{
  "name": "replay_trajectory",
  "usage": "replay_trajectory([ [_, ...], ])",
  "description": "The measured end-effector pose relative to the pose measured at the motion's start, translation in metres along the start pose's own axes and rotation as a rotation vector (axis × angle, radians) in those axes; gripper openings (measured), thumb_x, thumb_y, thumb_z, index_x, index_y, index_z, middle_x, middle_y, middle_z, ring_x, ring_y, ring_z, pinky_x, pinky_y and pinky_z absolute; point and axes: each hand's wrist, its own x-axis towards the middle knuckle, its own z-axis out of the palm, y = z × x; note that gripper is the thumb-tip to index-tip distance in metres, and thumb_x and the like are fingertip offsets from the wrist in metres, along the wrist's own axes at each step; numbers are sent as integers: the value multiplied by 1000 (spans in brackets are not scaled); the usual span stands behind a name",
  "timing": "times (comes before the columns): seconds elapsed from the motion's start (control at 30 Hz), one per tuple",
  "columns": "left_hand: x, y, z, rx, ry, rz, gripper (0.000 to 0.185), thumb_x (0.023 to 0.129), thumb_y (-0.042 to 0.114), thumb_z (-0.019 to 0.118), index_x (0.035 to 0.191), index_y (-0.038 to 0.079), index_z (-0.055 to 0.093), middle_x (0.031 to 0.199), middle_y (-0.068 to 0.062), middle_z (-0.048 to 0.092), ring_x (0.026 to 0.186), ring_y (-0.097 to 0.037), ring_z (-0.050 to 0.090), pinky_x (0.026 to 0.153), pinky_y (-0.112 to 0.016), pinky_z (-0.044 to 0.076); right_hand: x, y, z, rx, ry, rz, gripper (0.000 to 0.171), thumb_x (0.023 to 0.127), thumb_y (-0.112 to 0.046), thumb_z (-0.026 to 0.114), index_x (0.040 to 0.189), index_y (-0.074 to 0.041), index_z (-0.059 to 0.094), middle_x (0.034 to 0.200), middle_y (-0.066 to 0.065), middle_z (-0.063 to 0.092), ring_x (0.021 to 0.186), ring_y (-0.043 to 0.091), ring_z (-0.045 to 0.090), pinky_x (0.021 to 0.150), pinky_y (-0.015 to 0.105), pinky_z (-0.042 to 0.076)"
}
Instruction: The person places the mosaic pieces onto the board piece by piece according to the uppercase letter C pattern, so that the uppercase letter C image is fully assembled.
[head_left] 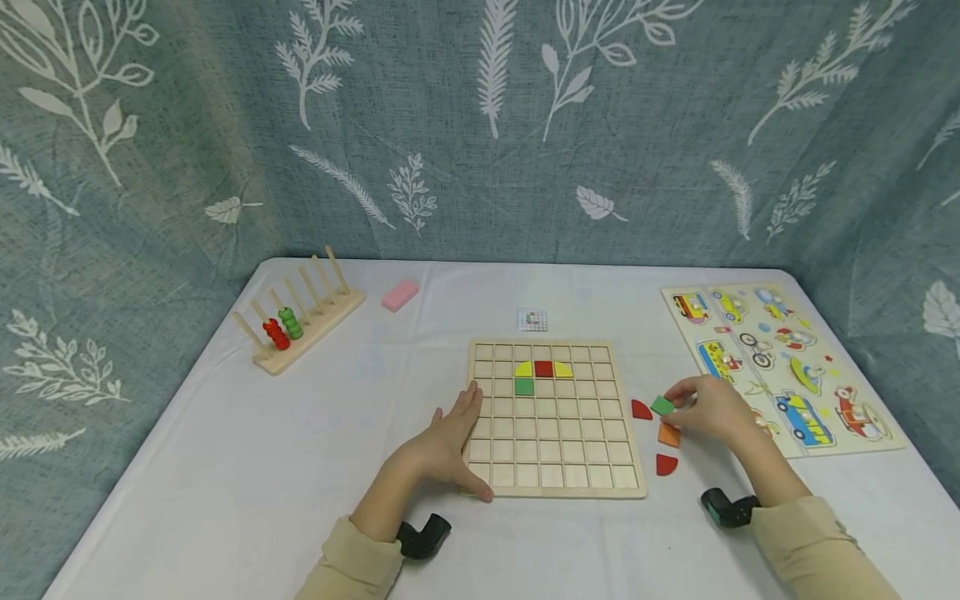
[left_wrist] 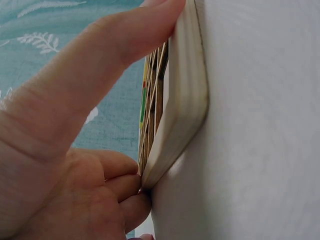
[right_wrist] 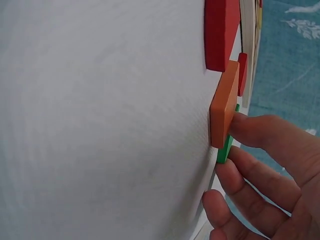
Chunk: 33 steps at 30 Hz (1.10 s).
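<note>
A light wooden grid board (head_left: 555, 429) lies at the middle of the table. My left hand (head_left: 442, 450) rests along its left edge, fingers and thumb spread, the thumb at the near left corner. In the board's upper cells sit a red square (head_left: 543, 369) between two yellow rounded pieces (head_left: 562, 370), and a green square (head_left: 524, 387) below the left one. Right of the board, my right hand (head_left: 712, 408) pinches a green block (head_left: 662, 406), seen edge-on in the right wrist view. Just nearer is an orange block (head_left: 669, 435); two red quarter-round blocks (head_left: 666, 465) lie close by.
A small patterned card (head_left: 532, 320) lies beyond the board. At the back left stand a wooden peg rack (head_left: 322, 329) with red and green beads and a pink block (head_left: 401, 295). A picture puzzle board (head_left: 817, 417) lies at right, partly under my right forearm.
</note>
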Motion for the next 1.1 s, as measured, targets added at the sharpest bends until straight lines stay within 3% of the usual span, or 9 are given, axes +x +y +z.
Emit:
replay_trajectory([
  [0.37,0,0,0,5,1,6,131,49,32,90,145,-3,7,152,-13,-2,139,-25,1,109,-50,4,1,-3,-1,10,-27,30,33,70,-18,76,98,-1,68,83,6,61,74,21,51,62,31,42],
  [1.1,0,0,0,3,1,5,132,48,33,90,144,-3,6,152,-13,-2,139,-25,0,109,-51,4,-1,-21,-1,66,17,-51,27,70,-12,75,95,-2,68,88,9,63,73,21,53,57,27,45],
])
